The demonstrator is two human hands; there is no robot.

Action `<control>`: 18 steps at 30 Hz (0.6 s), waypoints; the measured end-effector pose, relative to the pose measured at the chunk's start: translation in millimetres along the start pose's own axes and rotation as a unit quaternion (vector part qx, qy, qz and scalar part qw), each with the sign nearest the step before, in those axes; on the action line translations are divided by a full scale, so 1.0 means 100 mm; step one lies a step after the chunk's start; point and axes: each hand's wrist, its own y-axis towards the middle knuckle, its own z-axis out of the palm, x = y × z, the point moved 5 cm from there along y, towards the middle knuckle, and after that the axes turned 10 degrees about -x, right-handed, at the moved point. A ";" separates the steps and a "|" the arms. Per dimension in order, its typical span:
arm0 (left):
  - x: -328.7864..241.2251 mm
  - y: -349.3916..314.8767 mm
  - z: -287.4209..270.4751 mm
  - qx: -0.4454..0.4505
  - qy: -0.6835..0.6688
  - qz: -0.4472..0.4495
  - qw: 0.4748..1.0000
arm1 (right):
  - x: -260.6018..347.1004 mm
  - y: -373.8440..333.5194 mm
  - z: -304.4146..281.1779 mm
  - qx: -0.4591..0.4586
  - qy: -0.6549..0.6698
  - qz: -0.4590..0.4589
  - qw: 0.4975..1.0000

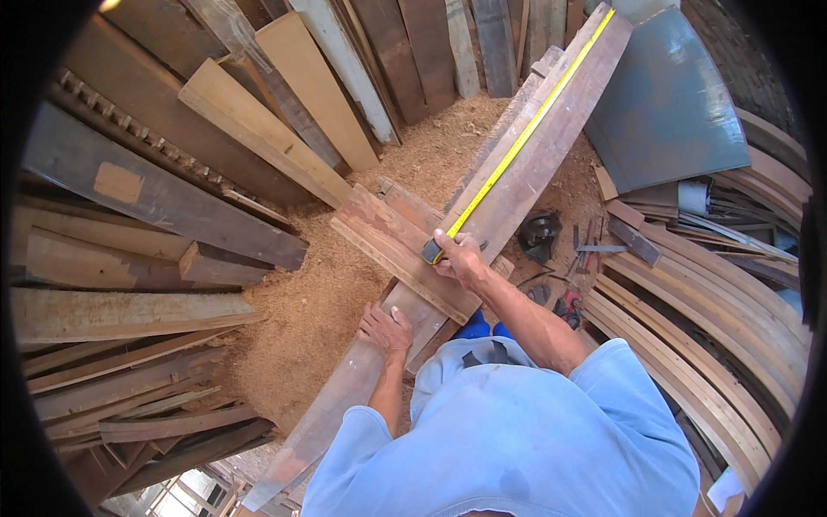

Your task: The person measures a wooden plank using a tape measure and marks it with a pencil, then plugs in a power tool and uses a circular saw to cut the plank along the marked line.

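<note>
My right hand [463,258] is closed round a black-and-yellow tape measure [432,251]. Its yellow blade [525,138] is drawn out along a long brown wooden plank [564,129], up to the plank's far end at the upper right. This plank slants down past me to the lower left. On it, below the tape, my left hand [385,330] rests with fingers spread and holds nothing. A shorter reddish-brown board [388,241] with a raised edge strip lies crosswise to the plank, just left of my right hand.
Many boards [164,198] lean all round on the left and far side. Sawdust [310,310] covers the floor. To the right are a blue-grey curved sheet [663,103], stacked long timbers [689,345], a dark round power tool [540,234] and a red tool [568,308].
</note>
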 end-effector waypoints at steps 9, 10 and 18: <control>-0.25 -0.61 -0.39 0.234 -0.125 0.277 0.923 | 0.32 -0.04 -1.02 -0.009 0.160 -0.197 0.967; -0.25 -0.64 -0.33 0.224 -0.112 0.295 0.922 | 0.48 -0.17 -1.16 -0.053 0.122 -0.168 0.977; -0.63 -0.55 -0.28 0.229 -0.092 0.404 0.881 | 0.77 0.07 -2.37 -0.110 0.152 -0.216 0.958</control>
